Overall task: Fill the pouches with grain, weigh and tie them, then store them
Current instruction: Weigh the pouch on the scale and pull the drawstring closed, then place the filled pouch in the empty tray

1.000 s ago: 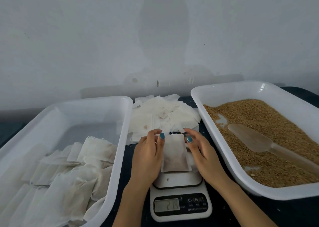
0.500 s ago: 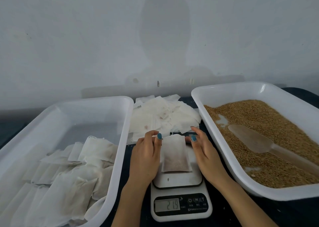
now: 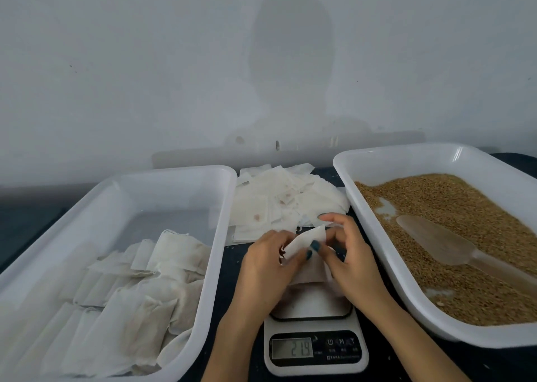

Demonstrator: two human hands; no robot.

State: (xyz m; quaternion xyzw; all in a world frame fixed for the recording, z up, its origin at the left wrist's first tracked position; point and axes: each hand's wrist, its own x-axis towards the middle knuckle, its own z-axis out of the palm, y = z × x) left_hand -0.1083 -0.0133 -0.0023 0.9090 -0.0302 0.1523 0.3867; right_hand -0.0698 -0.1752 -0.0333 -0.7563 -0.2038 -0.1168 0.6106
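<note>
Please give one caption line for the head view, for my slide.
The left hand and right hand hold a pouch at the scale, between the storage tray and the grain tray.

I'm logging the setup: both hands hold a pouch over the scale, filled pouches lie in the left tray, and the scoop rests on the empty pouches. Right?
No: the head view shows the scoop on the grain in the right tray. Otherwise yes: left hand and right hand hold the pouch over the scale, filled pouches lie in the left tray.

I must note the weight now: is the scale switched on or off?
On: the display of the scale shows digits, about 219, with the pouch held over its platform.
</note>
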